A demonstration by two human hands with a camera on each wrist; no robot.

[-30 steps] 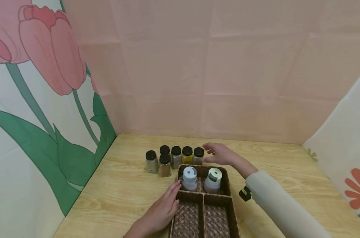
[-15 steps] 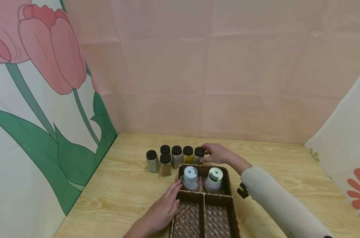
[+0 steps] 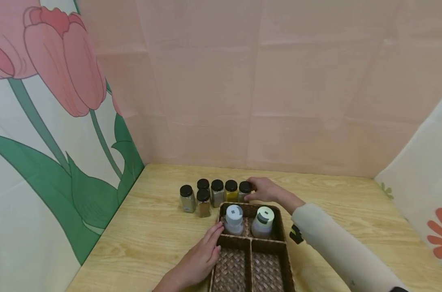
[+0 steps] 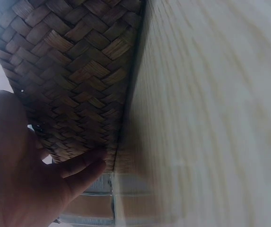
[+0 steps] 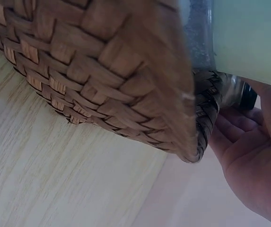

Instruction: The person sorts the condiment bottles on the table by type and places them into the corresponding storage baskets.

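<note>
My right hand [image 3: 266, 190] grips the spice jar [image 3: 245, 187] at the right end of the back row, its thumb at the near side and fingers behind. Grey contents show under its black lid. My left hand [image 3: 200, 257] rests against the left side of the brown woven basket [image 3: 267, 239], fingertips at the rim. In the left wrist view, straight fingers [image 4: 81, 175] lie along the basket's outer wall [image 4: 88, 71]. The basket's far compartment holds a white-capped bottle [image 3: 234, 221] and a bottle with a pale yellow-green cap [image 3: 262, 225].
More black-lidded spice jars stand left of the gripped one, including a yellow one [image 3: 231, 190], a brown one [image 3: 203, 207] and a pale one [image 3: 187, 200]. The wooden table [image 3: 140, 239] ends at a pink cloth backdrop [image 3: 242, 101].
My right hand has moved left to the end jar and now has its fingers around it. The left hand and the basket have stayed in place.
</note>
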